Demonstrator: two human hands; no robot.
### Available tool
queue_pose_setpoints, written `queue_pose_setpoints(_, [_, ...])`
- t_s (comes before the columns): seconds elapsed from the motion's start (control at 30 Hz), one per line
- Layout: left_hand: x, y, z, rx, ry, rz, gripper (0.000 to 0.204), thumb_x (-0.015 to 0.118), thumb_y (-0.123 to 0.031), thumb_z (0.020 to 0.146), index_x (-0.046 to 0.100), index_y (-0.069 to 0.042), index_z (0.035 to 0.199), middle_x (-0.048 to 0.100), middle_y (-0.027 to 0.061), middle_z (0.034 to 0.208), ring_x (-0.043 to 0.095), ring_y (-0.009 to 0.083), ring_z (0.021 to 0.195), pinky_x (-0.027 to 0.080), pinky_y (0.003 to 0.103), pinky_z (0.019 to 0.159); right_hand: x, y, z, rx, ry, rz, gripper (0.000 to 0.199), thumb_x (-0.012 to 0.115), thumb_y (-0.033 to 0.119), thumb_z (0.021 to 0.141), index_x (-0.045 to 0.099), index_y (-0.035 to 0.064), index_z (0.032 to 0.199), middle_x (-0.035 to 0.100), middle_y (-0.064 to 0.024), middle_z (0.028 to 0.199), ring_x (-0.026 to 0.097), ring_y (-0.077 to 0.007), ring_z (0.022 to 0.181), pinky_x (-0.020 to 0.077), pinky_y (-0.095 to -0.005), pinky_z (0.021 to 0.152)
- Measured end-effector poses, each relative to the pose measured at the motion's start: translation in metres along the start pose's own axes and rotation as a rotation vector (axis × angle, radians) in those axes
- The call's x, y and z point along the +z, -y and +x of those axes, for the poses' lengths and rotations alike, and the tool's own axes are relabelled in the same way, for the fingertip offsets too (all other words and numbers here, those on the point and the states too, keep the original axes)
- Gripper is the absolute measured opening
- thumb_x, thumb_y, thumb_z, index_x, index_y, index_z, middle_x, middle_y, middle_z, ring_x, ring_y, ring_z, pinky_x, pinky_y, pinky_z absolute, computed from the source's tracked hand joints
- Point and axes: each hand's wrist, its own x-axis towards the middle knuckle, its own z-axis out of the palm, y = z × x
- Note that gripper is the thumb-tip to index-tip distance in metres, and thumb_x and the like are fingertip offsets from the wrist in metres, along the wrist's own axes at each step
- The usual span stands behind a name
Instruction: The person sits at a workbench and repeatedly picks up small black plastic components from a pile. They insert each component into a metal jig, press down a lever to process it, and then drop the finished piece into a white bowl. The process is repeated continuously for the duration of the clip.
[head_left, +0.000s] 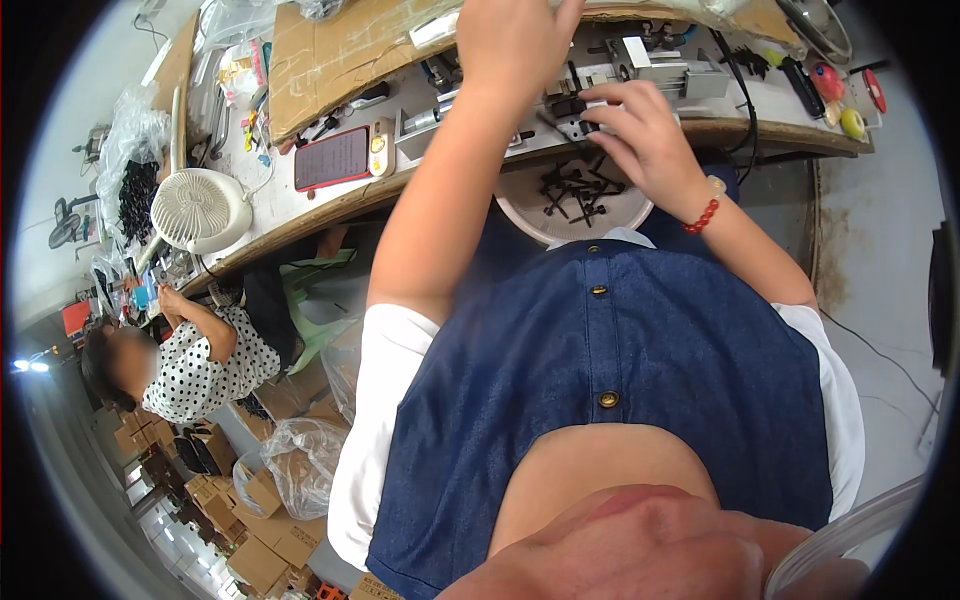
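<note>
1. While my right hand point(640, 135) pinches a small black part point(572, 108) at the metal jig point(640, 62), my left hand point(515, 40) reaches above, its grasp unclear.
2. Many black parts point(578, 190) wait loose in the white bowl point(530, 222) below, so plenty seems left.

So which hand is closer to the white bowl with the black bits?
The right hand. It hovers just above the bowl, fingers on a small metal part at the bench edge. The left hand is raised farther back over the bench.
</note>
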Motion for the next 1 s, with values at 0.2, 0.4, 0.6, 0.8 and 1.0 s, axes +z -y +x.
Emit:
queue_pose_setpoints(0.2, [0.02,0.009,0.048,-0.06,0.308,0.178,0.032,0.074,-0.034,0.089,0.074,-0.004,0.098,0.07,0.0206,0.099,0.068,0.0396,0.091,0.054,0.051,0.082,0.027,-0.013,0.0,-0.079,0.063,-0.285,0.025,0.066,0.008,0.081,0.067,0.0072,0.106,0.065,-0.0041,0.127,0.057,-0.0288,0.108,0.0516,-0.041,0.094])
queue_pose_setpoints(0.4, [0.003,0.02,0.023,-0.095,0.145,-0.017,0.026,0.073,-0.029,0.088,0.075,-0.005,0.097,0.071,0.0178,0.097,0.068,0.0362,0.091,0.053,0.049,0.084,0.027,-0.014,0.004,-0.101,0.027,-0.223,0.023,0.072,0.015,0.084,0.069,0.0094,0.106,0.067,-0.0034,0.122,0.057,-0.0275,0.107,0.049,-0.0401,0.093])
queue_pose_setpoints(0.6, [-0.028,0.006,-0.07,-0.072,0.086,-0.396,0.023,0.076,-0.003,0.087,0.08,-0.011,0.109,0.06,0.0057,0.102,0.066,0.0107,0.073,0.054,0.025,0.056,-0.026,-0.051,0.057,0.002,-0.275,-0.23,0.019,0.074,0.017,0.089,0.071,0.0048,0.104,0.071,-0.0099,0.108,0.065,-0.0293,0.097,0.0508,-0.0396,0.089])
queue_pose_setpoints(0.8, [0.002,-0.007,-0.135,-0.172,0.184,-0.346,0.025,0.078,-0.006,0.086,0.078,-0.012,0.11,0.062,0.0079,0.117,0.067,0.0181,0.071,0.056,0.033,0.065,-0.041,-0.106,0.111,0.277,-0.193,-0.291,0.023,0.076,0.019,0.084,0.072,-0.0016,0.094,0.071,-0.0179,0.096,0.068,-0.0385,0.084,0.0543,-0.0455,0.081])
queue_pose_setpoints(1.0, [0.021,-0.002,-0.139,-0.111,0.13,-0.224,0.028,0.076,-0.006,0.088,0.077,-0.012,0.115,0.071,0.0077,0.131,0.076,0.0215,0.087,0.061,0.032,0.076,-0.038,-0.107,0.115,0.265,-0.195,-0.209,0.021,0.073,0.018,0.087,0.072,-0.002,0.093,0.07,-0.0188,0.085,0.066,-0.0357,0.075,0.0542,-0.0451,0.074])
